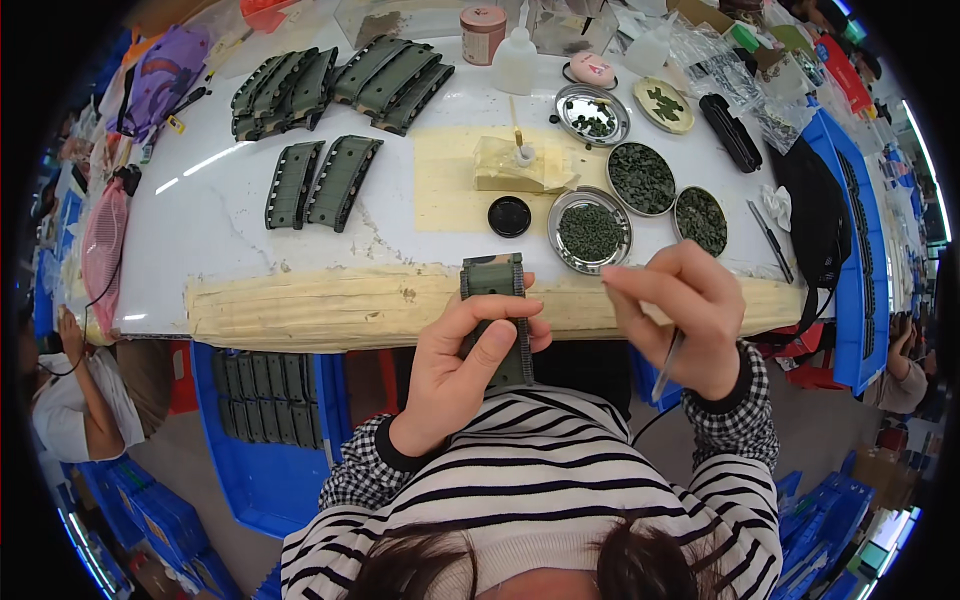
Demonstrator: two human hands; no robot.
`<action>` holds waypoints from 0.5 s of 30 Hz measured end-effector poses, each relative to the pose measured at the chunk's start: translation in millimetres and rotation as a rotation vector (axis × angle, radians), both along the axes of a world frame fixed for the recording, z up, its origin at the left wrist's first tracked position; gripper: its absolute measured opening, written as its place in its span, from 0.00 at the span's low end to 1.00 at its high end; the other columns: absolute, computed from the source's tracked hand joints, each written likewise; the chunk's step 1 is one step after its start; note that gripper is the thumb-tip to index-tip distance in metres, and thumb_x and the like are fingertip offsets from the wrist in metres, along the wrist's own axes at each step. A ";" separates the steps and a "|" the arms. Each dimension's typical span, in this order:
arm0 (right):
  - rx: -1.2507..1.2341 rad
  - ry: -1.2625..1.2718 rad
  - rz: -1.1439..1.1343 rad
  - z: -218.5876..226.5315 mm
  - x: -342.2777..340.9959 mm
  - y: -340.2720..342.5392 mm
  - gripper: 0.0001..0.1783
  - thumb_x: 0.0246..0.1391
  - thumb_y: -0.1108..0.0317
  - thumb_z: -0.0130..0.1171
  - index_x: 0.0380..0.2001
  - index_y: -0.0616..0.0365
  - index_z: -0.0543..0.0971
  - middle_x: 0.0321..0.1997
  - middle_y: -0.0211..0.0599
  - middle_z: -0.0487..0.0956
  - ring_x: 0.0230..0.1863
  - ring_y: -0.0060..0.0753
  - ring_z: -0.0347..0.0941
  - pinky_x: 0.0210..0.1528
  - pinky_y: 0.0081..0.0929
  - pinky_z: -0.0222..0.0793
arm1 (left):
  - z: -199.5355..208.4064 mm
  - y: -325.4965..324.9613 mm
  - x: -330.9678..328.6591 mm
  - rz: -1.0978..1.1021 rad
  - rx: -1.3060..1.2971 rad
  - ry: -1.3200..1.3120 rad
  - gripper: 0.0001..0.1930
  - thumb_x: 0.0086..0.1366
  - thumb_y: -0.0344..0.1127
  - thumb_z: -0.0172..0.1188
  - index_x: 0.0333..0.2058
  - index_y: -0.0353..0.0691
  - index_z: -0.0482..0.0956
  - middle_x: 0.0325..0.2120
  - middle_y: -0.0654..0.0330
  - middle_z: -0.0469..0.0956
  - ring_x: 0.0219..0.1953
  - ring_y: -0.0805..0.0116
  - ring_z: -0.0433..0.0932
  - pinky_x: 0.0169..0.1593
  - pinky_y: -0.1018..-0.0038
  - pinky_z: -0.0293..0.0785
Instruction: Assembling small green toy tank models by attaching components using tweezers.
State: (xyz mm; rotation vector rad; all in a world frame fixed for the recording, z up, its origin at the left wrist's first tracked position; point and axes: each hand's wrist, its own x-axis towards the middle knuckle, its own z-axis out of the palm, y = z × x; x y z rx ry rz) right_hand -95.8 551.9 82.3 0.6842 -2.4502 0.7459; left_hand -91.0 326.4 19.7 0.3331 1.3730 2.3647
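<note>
My left hand (445, 375) is wrapped round a dark green curved strip-like panel (491, 277) with ridged edges, holding it upright at the table's front edge. Thumb and fingers press across its middle and hide part of it. To the right, my right hand (690, 315) is raised with thumb and fingertips pinched together. A thin metallic stick-like tool (667, 372) passes through that hand, its end pointing down toward me; its kind does not show clearly. Just beyond the right fingertips sits a round metal dish (556, 256) of small dark green pieces.
More round tins (640, 206) of green pieces stand behind. A taped block (497, 180) holds a brush (517, 130) in a small cup. Similar panels (340, 180) lie at the left, others in a blue bin (265, 490) below. A white squeeze bottle (515, 62) stands at the back.
</note>
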 end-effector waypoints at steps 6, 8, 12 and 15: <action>-0.052 0.137 0.120 -17.8 0.3 -45.8 0.19 0.33 0.71 0.69 0.36 0.57 0.84 0.22 0.23 0.73 0.20 0.22 0.68 0.23 0.21 0.62 | 1.2 7.5 -4.9 -0.025 0.129 -0.161 0.11 0.73 0.36 0.49 0.44 0.34 0.75 0.52 0.53 0.75 0.52 0.72 0.73 0.57 0.74 0.67; -0.035 0.157 0.096 -17.4 2.3 -51.4 0.20 0.33 0.71 0.69 0.37 0.59 0.84 0.23 0.23 0.74 0.20 0.21 0.68 0.24 0.20 0.62 | 0.7 5.0 -5.0 -0.036 0.217 -0.253 0.10 0.73 0.37 0.50 0.41 0.35 0.74 0.52 0.54 0.75 0.51 0.72 0.73 0.57 0.74 0.68; -0.049 0.162 0.060 -20.1 4.1 -59.3 0.19 0.35 0.74 0.69 0.37 0.60 0.84 0.23 0.25 0.75 0.19 0.22 0.68 0.22 0.20 0.62 | 3.2 4.3 -4.7 -0.003 0.252 -0.294 0.10 0.73 0.37 0.50 0.37 0.36 0.73 0.48 0.56 0.76 0.51 0.73 0.73 0.56 0.74 0.68; -0.187 0.064 0.073 -22.6 4.0 -62.3 0.18 0.37 0.77 0.70 0.37 0.60 0.84 0.23 0.29 0.75 0.19 0.24 0.69 0.22 0.20 0.64 | 0.8 3.6 -5.7 0.038 0.109 -0.136 0.12 0.74 0.39 0.46 0.37 0.37 0.71 0.48 0.55 0.76 0.50 0.72 0.74 0.54 0.73 0.71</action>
